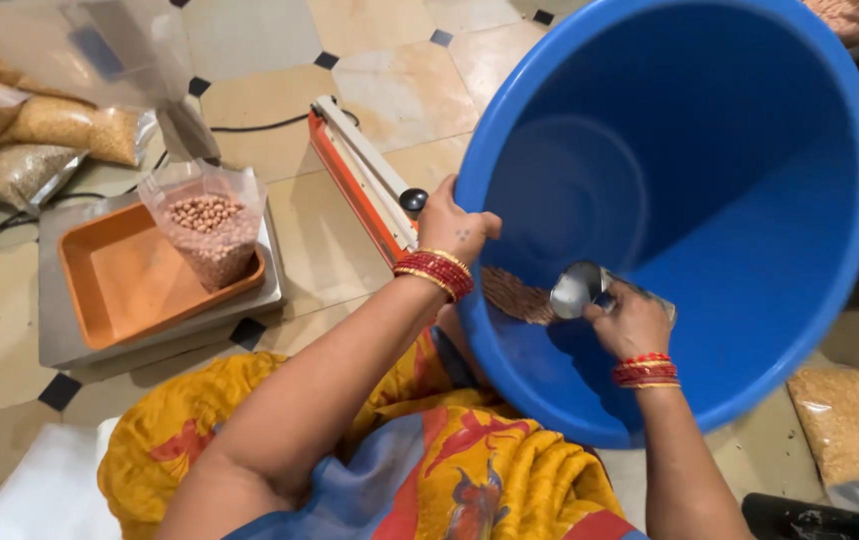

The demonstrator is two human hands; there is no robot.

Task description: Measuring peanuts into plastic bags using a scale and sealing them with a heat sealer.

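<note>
From the head camera we see our left hand clamped on the near rim of a big blue tub tipped toward us on the floor, while our right hand is inside it, closed around a small steel cup just beside the peanuts heaped at the tub's lower wall. To our left, well apart from both hands, 1 clear bag of peanuts stands upright in an orange tray on a grey scale, with an orange heat sealer lying on the tiled floor between scale and tub.
</note>
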